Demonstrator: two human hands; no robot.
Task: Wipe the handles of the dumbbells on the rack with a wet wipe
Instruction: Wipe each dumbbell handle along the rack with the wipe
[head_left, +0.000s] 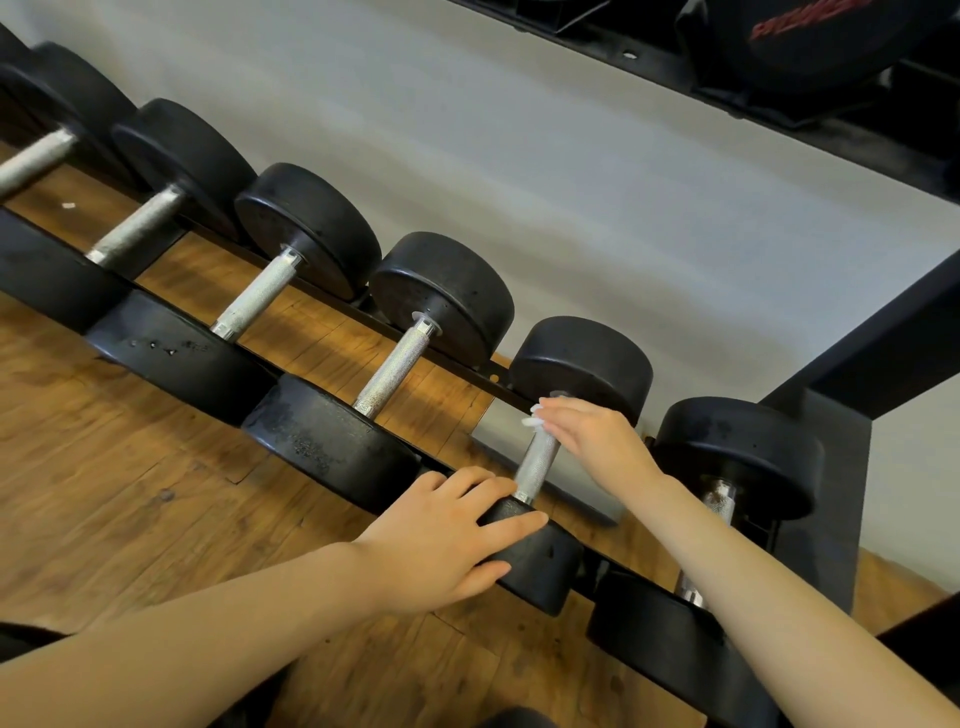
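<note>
Black round-headed dumbbells lie side by side on a low black rack, knurled silver handles slanting. A crumpled white wet wipe wraps one handle's far end.

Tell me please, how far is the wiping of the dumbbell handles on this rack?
Nothing here proves any handle is finished. In hand: the right hand presses the wet wipe to the top of one dumbbell handle, while the left hand rests on its near weight head. Left: that handle's bare lower part, perhaps its neighbours.
</note>
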